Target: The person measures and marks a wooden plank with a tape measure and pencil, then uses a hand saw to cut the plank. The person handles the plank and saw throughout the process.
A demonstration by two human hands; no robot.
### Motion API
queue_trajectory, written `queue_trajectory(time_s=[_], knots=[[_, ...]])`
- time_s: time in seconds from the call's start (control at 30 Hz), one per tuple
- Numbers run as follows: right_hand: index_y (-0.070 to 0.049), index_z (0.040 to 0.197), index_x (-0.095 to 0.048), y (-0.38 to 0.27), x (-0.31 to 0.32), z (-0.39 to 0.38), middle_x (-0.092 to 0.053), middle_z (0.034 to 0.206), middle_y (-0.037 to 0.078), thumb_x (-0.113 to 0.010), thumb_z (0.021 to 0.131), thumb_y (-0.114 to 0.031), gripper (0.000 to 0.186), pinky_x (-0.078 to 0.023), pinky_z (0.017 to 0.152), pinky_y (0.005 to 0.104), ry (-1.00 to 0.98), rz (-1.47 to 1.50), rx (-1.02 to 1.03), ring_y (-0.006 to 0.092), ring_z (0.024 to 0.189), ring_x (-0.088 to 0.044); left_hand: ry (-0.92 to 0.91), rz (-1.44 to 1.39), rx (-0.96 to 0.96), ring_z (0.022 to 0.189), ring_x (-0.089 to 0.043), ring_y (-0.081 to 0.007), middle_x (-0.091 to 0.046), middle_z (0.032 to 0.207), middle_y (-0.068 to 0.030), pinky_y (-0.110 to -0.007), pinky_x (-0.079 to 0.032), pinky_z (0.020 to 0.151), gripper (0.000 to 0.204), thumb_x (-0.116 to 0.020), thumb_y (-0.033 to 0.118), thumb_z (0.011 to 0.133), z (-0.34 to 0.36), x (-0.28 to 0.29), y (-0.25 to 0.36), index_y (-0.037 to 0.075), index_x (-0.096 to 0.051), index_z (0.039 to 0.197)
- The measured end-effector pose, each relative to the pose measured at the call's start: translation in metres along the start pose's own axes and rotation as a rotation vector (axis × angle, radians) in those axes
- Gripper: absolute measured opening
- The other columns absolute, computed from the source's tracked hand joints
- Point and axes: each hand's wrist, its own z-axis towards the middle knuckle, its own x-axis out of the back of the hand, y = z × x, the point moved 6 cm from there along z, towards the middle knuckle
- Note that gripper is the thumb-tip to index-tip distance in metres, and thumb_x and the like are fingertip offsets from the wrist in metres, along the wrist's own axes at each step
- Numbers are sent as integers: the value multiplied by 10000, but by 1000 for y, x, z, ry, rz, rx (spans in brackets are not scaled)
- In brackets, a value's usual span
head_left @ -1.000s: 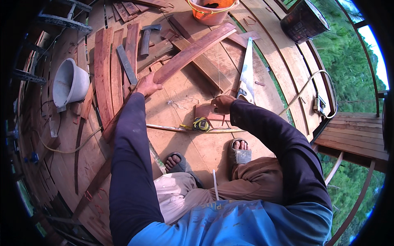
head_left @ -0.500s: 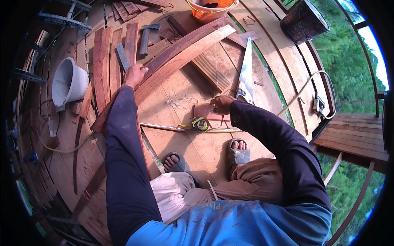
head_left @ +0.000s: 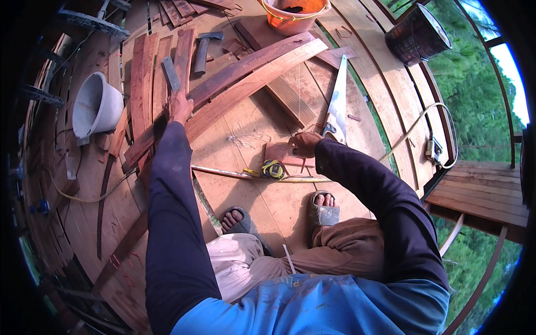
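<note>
My left hand (head_left: 180, 106) is closed at the lower end of a tool with a flat grey metal blade (head_left: 171, 73); its other end is hidden. Beneath that hand runs a long reddish wooden beam (head_left: 251, 81), slanting up to the right. My right hand (head_left: 305, 144) is closed over a small wooden block (head_left: 279, 153), beside the handle of a handsaw (head_left: 338, 103). A thin pale string comes down from the beam toward its fingers, but what they hold is hidden. Just below lies a yellow and black tape measure (head_left: 273, 170).
Reddish planks (head_left: 139, 84) and a hammer (head_left: 201, 53) lie beyond my left hand. A white bucket (head_left: 99, 106) stands at left, an orange bucket (head_left: 290, 21) at the far middle, and a dark bucket (head_left: 417, 34) at far right. Tangled string (head_left: 245, 137) lies between my hands.
My left hand has drawn back slightly toward me and turned at the blade's lower end. My right hand is almost still. The whole view has shifted a little.
</note>
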Motion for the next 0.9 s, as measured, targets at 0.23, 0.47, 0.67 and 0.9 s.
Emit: queue_trajectory(time_s=[0.23, 0.47, 0.67, 0.9], knots=[[-123, 1222, -688, -2, 2, 0, -737, 1063, 160, -674, 842, -281, 412, -541, 884, 475, -28, -30, 19, 346, 1045, -696, -62, 12, -125, 1240, -543, -412, -590, 1281, -226, -485, -451, 1046, 546, -747, 260, 837, -27, -11, -4, 11, -604, 1302], [-102, 1224, -686, -1, -4, 11, -734, 1076, 180, -651, 846, -261, 412, -540, 906, 464, 1, 17, 72, 356, 1043, -698, -350, 10, -360, 1184, -606, -363, -648, 1193, -197, -475, -475, 1020, 532, -753, 331, 815, -69, 23, 7, 33, -657, 1246], [-116, 1185, -711, 1, -6, 13, -740, 1056, 166, -645, 860, -277, 369, -538, 902, 469, 33, 30, 123, 358, 1024, -701, -265, -143, -239, 1049, -668, -386, -703, 1038, -228, -465, -507, 953, 455, -728, 318, 834, -122, 62, -65, 21, -675, 1174], [-87, 1224, -694, -14, 1, 15, -738, 1075, 184, -670, 860, -250, 399, -552, 875, 456, -15, -30, 97, 355, 1014, -711, -149, -70, 456, 972, -692, -381, -718, 1022, -215, -439, -525, 839, 453, -747, 398, 844, -212, 86, -234, -13, -648, 1005]])
